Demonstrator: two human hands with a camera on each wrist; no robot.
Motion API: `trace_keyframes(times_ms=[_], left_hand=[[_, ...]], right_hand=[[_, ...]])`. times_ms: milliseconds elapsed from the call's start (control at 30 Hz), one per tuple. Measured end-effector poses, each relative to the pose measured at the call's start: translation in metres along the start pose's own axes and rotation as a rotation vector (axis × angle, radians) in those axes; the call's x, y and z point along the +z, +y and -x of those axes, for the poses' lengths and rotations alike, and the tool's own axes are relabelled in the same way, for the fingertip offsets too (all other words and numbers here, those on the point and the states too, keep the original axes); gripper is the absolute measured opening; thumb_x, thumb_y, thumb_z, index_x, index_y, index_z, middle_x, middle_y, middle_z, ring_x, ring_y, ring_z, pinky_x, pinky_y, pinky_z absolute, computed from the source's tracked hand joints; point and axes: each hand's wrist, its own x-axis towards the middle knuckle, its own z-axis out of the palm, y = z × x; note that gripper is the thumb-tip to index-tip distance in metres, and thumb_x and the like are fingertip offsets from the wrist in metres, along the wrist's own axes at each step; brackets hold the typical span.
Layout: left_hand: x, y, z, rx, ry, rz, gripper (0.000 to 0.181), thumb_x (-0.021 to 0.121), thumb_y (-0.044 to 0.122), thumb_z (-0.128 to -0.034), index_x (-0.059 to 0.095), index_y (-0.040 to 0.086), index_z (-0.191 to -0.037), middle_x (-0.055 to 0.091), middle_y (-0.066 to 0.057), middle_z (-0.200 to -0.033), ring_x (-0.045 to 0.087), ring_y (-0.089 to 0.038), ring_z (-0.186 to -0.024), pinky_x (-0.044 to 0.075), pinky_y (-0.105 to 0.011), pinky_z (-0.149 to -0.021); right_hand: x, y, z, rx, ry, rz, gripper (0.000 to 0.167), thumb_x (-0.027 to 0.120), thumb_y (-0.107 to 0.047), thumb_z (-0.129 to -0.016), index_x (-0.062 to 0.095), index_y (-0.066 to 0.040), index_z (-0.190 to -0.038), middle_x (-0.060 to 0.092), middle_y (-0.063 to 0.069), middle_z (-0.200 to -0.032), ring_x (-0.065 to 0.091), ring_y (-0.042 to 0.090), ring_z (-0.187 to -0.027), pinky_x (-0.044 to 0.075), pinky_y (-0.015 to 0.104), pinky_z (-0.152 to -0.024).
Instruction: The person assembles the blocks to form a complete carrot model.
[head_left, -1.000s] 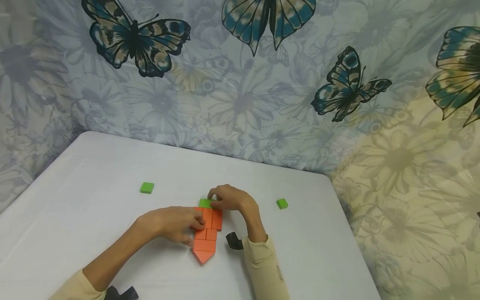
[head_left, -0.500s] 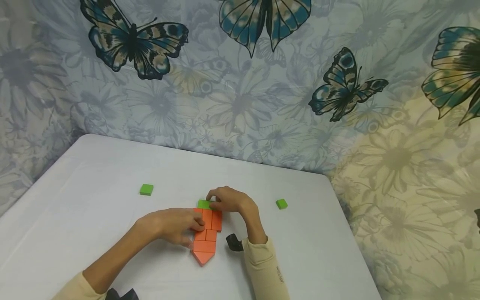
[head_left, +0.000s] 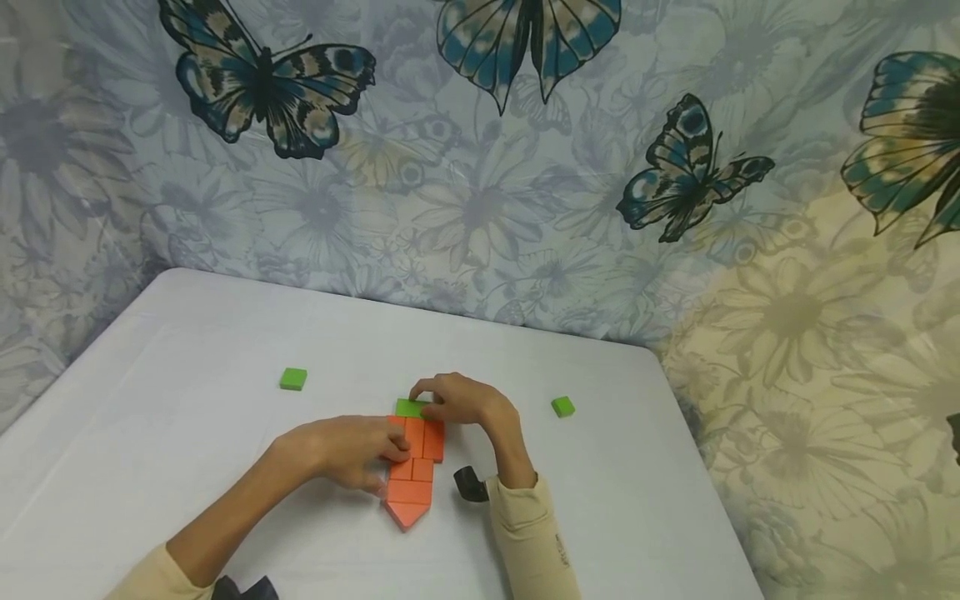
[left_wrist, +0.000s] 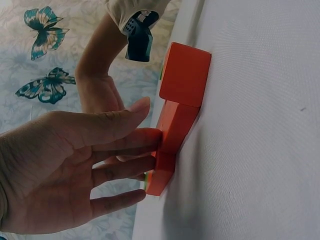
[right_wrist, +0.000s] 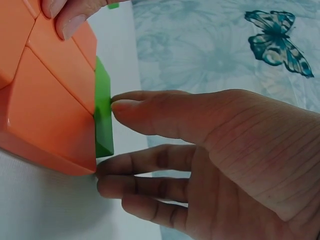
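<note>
Several orange blocks (head_left: 410, 492) lie flat against each other on the white table, with a pointed one at the near end. Along their far edge sits a green block (head_left: 408, 407), partly covered by my right hand (head_left: 465, 398). In the right wrist view, the thumb and index fingertips touch this green block (right_wrist: 103, 112), while the lower fingers reach the corner of the orange blocks (right_wrist: 50, 107). My left hand (head_left: 348, 446) rests its fingertips on the orange group from the left. Its fingers are extended along the orange blocks (left_wrist: 167, 145) in the left wrist view.
One loose green block (head_left: 293, 379) lies at the back left of the white table (head_left: 637, 500), another green block (head_left: 563, 407) to the right. A butterfly-patterned wall covering (head_left: 480, 208) rises behind the table. Each wrist wears a black device (head_left: 470, 484).
Both hands stay nearly still at the blocks. The right index finger has shifted slightly left along the green block's far edge.
</note>
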Motion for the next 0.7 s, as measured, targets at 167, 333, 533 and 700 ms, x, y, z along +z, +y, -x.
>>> trace_keyframes(times_ms=[167,333,533,700], left_hand=[[0.001,-0.001,0.000,0.011,0.005,-0.012,0.050,0.082,0.033,-0.0897,0.072,0.017,-0.135,0.065,0.002,-0.136,0.062,-0.019,-0.130,0.050,-0.038,-0.114],[0.000,-0.002,-0.001,0.018,0.007,-0.012,0.049,0.082,0.033,-0.0898,0.072,0.017,-0.135,0.066,0.002,-0.136,0.062,-0.018,-0.129,0.050,-0.037,-0.114],[0.000,-0.002,-0.001,0.025,0.005,0.005,0.049,0.082,0.031,-0.0904,0.072,0.015,-0.135,0.066,0.002,-0.135,0.062,-0.018,-0.129,0.050,-0.037,-0.114],[0.000,-0.001,0.001,0.026,0.013,0.004,0.049,0.082,0.029,-0.0902,0.071,0.015,-0.136,0.066,0.002,-0.135,0.062,-0.019,-0.129,0.050,-0.037,-0.114]], right_hand=[[0.000,0.001,0.001,0.012,-0.004,0.000,0.034,0.062,-0.020,-0.105,0.065,-0.023,-0.139,0.070,0.004,-0.121,0.059,0.013,-0.096,0.053,0.029,-0.086],[-0.005,0.003,0.010,0.048,0.023,-0.020,0.041,0.066,-0.020,-0.103,0.060,-0.021,-0.144,0.068,0.008,-0.114,0.061,0.017,-0.093,0.055,0.031,-0.083],[-0.017,0.023,0.042,0.140,0.100,-0.016,0.042,0.064,-0.019,-0.104,0.058,-0.017,-0.146,0.065,0.012,-0.132,0.065,0.027,-0.120,0.057,0.044,-0.101],[-0.023,0.069,0.086,0.238,0.151,0.009,0.045,0.066,-0.013,-0.102,0.058,-0.011,-0.146,0.062,0.017,-0.140,0.061,0.035,-0.132,0.054,0.052,-0.107]])
